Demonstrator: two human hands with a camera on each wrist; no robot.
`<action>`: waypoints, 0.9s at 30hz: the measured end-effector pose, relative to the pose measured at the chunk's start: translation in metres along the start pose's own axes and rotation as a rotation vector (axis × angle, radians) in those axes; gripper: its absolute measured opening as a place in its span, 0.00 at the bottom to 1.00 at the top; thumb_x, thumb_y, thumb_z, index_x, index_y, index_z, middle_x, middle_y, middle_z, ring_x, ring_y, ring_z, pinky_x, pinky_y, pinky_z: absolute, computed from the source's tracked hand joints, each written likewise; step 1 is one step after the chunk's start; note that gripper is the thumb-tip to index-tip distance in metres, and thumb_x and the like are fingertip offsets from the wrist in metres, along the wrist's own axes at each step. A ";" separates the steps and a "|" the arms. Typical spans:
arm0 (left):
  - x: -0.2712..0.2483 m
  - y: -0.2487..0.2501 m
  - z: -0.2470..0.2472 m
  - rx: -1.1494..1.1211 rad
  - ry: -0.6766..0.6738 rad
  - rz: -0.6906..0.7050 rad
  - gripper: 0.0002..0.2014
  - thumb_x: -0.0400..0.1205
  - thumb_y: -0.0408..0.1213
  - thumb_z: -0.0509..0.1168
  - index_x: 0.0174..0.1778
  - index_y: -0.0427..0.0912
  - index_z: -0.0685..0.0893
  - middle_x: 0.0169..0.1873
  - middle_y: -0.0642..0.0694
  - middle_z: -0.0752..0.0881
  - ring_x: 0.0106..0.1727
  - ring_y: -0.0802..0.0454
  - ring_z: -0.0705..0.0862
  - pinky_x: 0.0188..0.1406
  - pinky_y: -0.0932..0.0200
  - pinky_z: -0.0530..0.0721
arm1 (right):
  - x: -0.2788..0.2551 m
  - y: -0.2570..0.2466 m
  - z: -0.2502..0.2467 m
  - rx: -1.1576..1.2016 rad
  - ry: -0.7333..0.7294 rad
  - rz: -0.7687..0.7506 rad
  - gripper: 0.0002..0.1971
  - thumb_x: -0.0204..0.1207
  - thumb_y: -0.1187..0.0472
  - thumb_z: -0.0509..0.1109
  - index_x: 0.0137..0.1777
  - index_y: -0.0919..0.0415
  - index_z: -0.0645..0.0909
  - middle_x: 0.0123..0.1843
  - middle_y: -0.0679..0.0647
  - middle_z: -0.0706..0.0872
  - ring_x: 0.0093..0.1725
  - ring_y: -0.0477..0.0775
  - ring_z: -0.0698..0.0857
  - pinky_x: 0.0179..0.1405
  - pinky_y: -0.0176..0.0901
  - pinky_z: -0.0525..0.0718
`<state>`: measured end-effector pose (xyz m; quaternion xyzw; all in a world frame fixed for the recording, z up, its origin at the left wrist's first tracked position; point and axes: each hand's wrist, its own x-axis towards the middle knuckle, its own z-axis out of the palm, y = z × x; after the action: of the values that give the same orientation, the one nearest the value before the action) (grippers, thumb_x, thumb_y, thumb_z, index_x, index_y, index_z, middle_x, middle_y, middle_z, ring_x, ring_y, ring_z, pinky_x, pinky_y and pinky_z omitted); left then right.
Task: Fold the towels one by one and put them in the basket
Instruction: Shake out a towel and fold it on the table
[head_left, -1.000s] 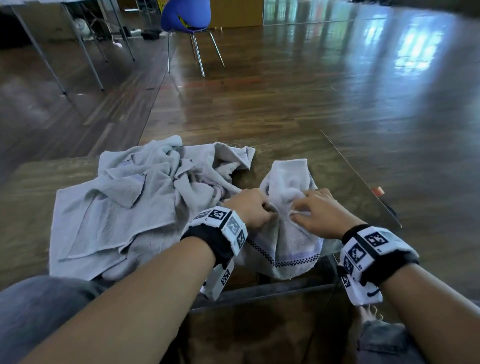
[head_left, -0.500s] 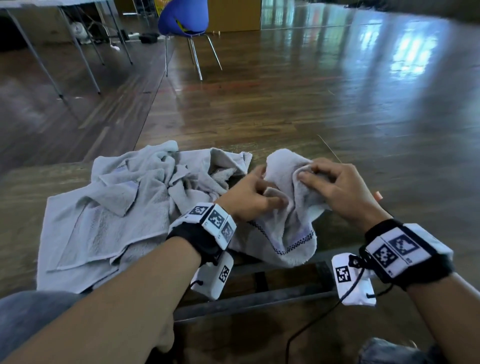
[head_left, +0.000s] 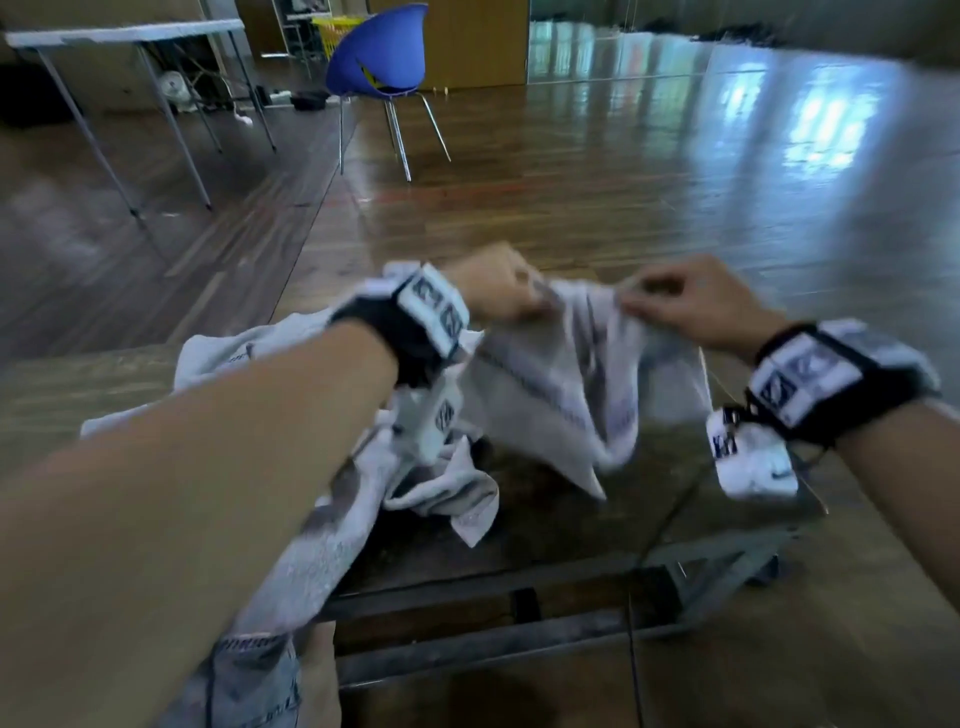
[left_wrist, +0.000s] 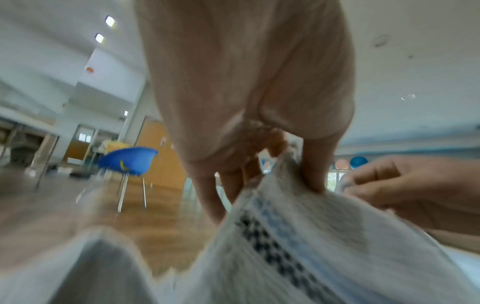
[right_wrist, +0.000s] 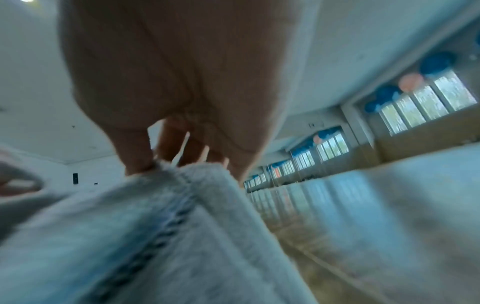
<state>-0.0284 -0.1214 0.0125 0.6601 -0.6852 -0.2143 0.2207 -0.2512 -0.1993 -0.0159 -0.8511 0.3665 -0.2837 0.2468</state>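
A small grey towel (head_left: 561, 384) with a dark checked stripe hangs in the air above the table, held by its top edge. My left hand (head_left: 501, 301) pinches the edge on the left, my right hand (head_left: 680, 304) pinches it on the right. The left wrist view shows the left hand's thumb and fingers (left_wrist: 313, 170) clamped on the towel (left_wrist: 298, 236). In the right wrist view the thumb (right_wrist: 137, 158) presses on the hem of the towel (right_wrist: 145, 226). A heap of other grey towels (head_left: 322, 509) lies on the table at the left, partly hidden by my left forearm. No basket is plainly visible.
The glass-topped table (head_left: 597, 525) has a metal frame and ends just right of my hands. Wooden floor lies beyond. A blue chair (head_left: 379, 57) and a folding table (head_left: 124, 36) stand far back at the left.
Both hands have lifted the small towel off the table and drawn apart along its top edge, so it now hangs spread between them. The head view has tilted upward.
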 end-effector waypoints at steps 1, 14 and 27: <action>0.014 0.004 -0.019 0.035 0.120 0.015 0.10 0.83 0.44 0.70 0.48 0.42 0.92 0.38 0.47 0.84 0.38 0.57 0.76 0.34 0.61 0.71 | 0.020 -0.007 -0.010 -0.033 0.113 -0.027 0.06 0.80 0.62 0.75 0.54 0.61 0.91 0.47 0.61 0.92 0.43 0.43 0.83 0.45 0.35 0.80; 0.022 -0.047 -0.095 -0.094 0.674 -0.085 0.12 0.83 0.38 0.65 0.33 0.42 0.86 0.22 0.43 0.77 0.30 0.51 0.79 0.32 0.50 0.80 | 0.089 -0.020 -0.077 0.221 0.516 0.357 0.06 0.83 0.60 0.67 0.45 0.54 0.83 0.39 0.55 0.88 0.22 0.42 0.84 0.22 0.36 0.81; 0.016 -0.055 -0.058 -0.319 0.651 -0.189 0.11 0.84 0.40 0.65 0.46 0.39 0.91 0.44 0.31 0.90 0.44 0.36 0.90 0.50 0.35 0.90 | 0.054 -0.002 -0.048 0.515 0.421 0.292 0.13 0.83 0.70 0.67 0.38 0.56 0.75 0.57 0.74 0.86 0.46 0.63 0.91 0.41 0.53 0.89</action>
<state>0.0499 -0.1400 0.0274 0.7115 -0.4730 -0.1167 0.5065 -0.2511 -0.2500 0.0359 -0.6226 0.4433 -0.4976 0.4103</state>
